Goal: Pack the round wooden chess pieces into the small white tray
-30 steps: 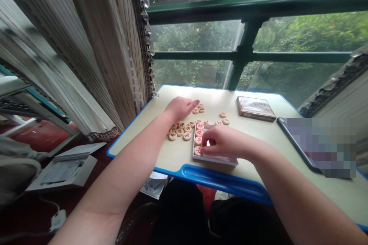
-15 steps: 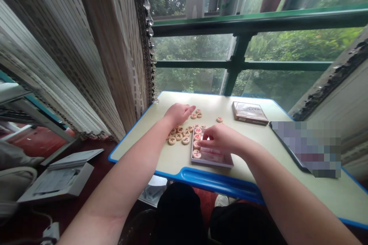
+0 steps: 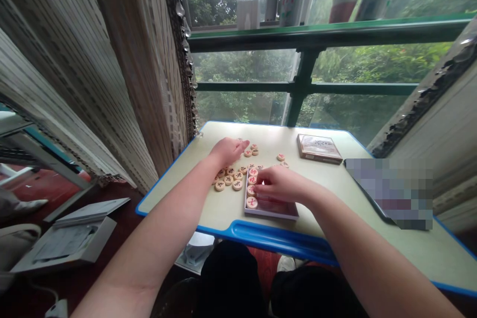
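Note:
My right hand (image 3: pixel 280 184) reaches into a shallow open box (image 3: pixel 278 212), its thumb and finger pinched at a red-marked Chinese chess piece (image 3: pixel 251 191). That piece lies in a column along the box's left wall, between a red piece (image 3: pixel 252 202) nearer me and others beyond, one of them marked 帅 (image 3: pixel 253 172). Curled above the table to the left is my left hand (image 3: pixel 229 150), its fingers closed; whatever they hold is hidden. Close beside it are a few pieces (image 3: pixel 255 151). A cluster of black-marked pieces (image 3: pixel 228 180) lies between my left forearm and the box.
Two loose pieces, one red-marked (image 3: pixel 280 157), lie beyond my right hand. A flat patterned box (image 3: pixel 319 148) sits at the back right, with a dark-edged tablet-like object (image 3: pixel 387 194), blurred out, nearer me. The table's front edge has a blue trough (image 3: pixel 279 238).
The whole view has shifted slightly. My right fingers stay at the same piece in the box's left column, with the hand a little flatter. My left hand keeps almost the same place.

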A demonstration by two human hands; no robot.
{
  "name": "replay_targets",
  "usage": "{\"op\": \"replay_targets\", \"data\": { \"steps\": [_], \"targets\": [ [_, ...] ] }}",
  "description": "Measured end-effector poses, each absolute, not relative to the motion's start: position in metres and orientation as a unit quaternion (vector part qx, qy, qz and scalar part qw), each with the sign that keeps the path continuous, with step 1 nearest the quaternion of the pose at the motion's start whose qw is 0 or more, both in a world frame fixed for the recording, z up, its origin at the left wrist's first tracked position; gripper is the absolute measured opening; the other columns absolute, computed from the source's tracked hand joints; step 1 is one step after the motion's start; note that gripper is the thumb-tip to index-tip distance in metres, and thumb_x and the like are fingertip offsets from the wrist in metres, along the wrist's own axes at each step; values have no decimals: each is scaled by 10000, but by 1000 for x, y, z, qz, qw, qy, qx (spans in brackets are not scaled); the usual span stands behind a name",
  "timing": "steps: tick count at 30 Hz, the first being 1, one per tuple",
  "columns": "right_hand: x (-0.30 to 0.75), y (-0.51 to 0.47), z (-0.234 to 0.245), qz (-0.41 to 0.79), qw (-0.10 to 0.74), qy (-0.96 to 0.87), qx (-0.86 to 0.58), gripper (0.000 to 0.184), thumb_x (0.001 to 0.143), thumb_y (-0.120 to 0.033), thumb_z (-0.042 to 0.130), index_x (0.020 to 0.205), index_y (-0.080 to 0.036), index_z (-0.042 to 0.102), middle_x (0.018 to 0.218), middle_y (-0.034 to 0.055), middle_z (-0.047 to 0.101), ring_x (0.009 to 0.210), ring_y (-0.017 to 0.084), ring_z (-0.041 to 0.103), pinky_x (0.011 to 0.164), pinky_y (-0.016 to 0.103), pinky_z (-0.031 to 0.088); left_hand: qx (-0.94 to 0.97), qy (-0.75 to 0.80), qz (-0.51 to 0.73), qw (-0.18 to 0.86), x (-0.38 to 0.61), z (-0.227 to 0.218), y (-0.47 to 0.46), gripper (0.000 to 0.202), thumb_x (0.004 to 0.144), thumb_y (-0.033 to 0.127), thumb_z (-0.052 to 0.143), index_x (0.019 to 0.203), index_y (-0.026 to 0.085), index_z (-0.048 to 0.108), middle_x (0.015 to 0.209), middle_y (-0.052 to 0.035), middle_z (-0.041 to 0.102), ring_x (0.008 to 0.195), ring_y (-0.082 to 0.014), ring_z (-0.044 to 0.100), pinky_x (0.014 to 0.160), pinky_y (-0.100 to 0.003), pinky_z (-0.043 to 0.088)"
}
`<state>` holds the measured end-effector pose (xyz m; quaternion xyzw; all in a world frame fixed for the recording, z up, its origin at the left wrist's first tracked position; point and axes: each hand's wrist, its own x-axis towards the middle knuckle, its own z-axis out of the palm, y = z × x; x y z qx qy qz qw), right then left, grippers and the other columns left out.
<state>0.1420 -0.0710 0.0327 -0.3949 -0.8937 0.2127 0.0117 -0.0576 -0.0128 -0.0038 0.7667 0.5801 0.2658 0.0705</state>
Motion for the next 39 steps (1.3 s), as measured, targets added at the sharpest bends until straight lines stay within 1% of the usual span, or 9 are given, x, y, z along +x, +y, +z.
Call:
{"op": "replay_targets", "data": {
  "steps": [5,9,11,14,17,21,26,30,39],
  "targets": [
    [146,-67,34,229,45,-893,-386,243,765,-386,519,731,-171,628,690,26,629,580,118,489,505,228,312,766,580,268,73,-59,-4,-13,621,844,606,268,643,172,665,568,-52,639,570,-167,569,556,-272,351],
    [150,-56,28,203,125,-880,-411,244,798,-325,462,752,-161,637,676,27,621,586,121,492,534,235,339,766,580,268,78,-59,-3,-13,614,856,583,268,714,159,688,610,-61,645,624,-178,584,604,-278,395],
    [152,-45,20,165,194,-861,-440,244,807,-301,453,833,-156,647,754,45,639,649,137,522,590,245,377,772,572,270,66,-58,-4,-13,579,869,550,275,812,159,699,708,-69,661,716,-184,598,675,-282,427],
    [157,-26,3,50,267,-825,-496,225,783,-222,478,880,-163,672,922,87,639,882,203,540,774,296,403,781,564,266,36,-54,-7,-12,470,870,477,335,984,183,683,966,-81,644,898,-190,587,817,-295,437],
    [166,-7,-10,25,274,-764,-584,259,783,-179,465,910,-158,690,981,109,636,922,224,553,828,317,402,795,563,224,27,-51,-11,-12,354,818,415,461,999,214,689,1077,-73,614,994,-208,557,892,-310,421],
    [176,7,-15,80,246,-719,-645,273,784,-208,476,939,-144,690,945,112,671,896,222,591,790,301,421,801,555,206,88,-47,-12,-13,278,762,397,557,909,221,714,950,-49,664,893,-196,590,829,-292,456],
    [173,7,-14,100,206,-738,-635,256,762,-281,493,837,-166,708,876,88,702,840,210,611,722,273,424,812,544,203,61,-44,-10,-15,242,767,366,561,861,205,716,934,-68,666,902,-209,588,829,-305,456],
    [170,5,-13,94,193,-742,-635,269,734,-313,524,860,-159,706,896,88,704,833,205,614,705,258,421,826,526,199,41,-44,-12,-12,236,764,323,567,912,205,708,958,-80,659,937,-212,575,865,-313,440],
    [172,7,-13,143,186,-737,-634,276,733,-362,530,850,-187,709,862,65,711,796,188,619,660,246,414,828,523,199,41,-45,-13,-12,243,763,372,557,860,212,712,891,-59,671,862,-200,568,798,-304,445]
  ]
}}
